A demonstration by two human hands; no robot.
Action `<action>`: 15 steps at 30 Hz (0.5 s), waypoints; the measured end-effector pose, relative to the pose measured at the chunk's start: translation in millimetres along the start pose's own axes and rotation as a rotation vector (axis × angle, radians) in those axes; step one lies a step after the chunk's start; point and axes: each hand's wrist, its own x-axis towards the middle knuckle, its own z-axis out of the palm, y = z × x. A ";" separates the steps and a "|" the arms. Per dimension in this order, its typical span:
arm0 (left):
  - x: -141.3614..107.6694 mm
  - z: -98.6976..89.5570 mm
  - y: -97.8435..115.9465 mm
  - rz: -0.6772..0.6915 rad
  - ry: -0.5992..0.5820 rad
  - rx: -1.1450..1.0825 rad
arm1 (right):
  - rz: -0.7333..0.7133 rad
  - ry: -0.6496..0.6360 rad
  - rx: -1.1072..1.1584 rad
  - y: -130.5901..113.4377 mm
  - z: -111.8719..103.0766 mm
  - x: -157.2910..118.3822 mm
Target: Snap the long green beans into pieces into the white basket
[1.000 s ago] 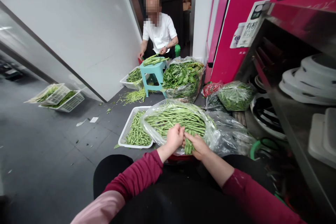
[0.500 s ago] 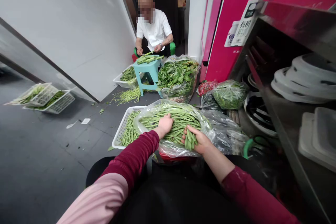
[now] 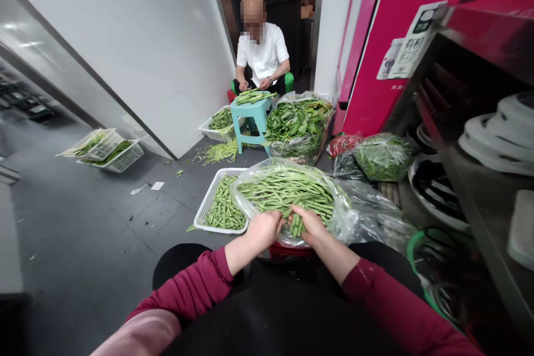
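Observation:
Long green beans [image 3: 287, 186] fill a clear plastic bag [image 3: 348, 217] in front of me, which rests on something red. My right hand [image 3: 312, 226] is closed around a bunch of green bean pieces [image 3: 297, 226] at the near side of the bag. Close beside it on the left, my left hand [image 3: 263, 229] has its fingers pinched together, almost touching the bunch; whatever is between its fingertips is hidden. To the left stands a white perforated basket [image 3: 200, 214] holding short bean pieces [image 3: 226, 207].
Across from me a person [image 3: 262, 53] sits handling green stalks over a blue stool [image 3: 256, 108]. A bag of leafy greens [image 3: 300, 125] stands beside it. White baskets [image 3: 125, 157] lie on the floor at left; a metal shelf [image 3: 471, 200] borders my right.
My left hand has moved from over the beans in the bag back toward my right hand. The right hand keeps its bunch. The view has turned slightly left.

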 end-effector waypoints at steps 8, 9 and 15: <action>-22.0 0.9 -11.2 0.078 -0.101 -0.245 | -0.281 0.009 -0.351 12.9 8.1 -24.0; -21.8 4.6 -10.4 0.092 -0.174 -0.299 | -0.353 0.032 -0.453 11.7 7.3 -25.5; 11.7 22.2 -9.0 -0.164 -0.168 -0.532 | -0.520 0.031 -0.688 -15.3 -8.7 -25.0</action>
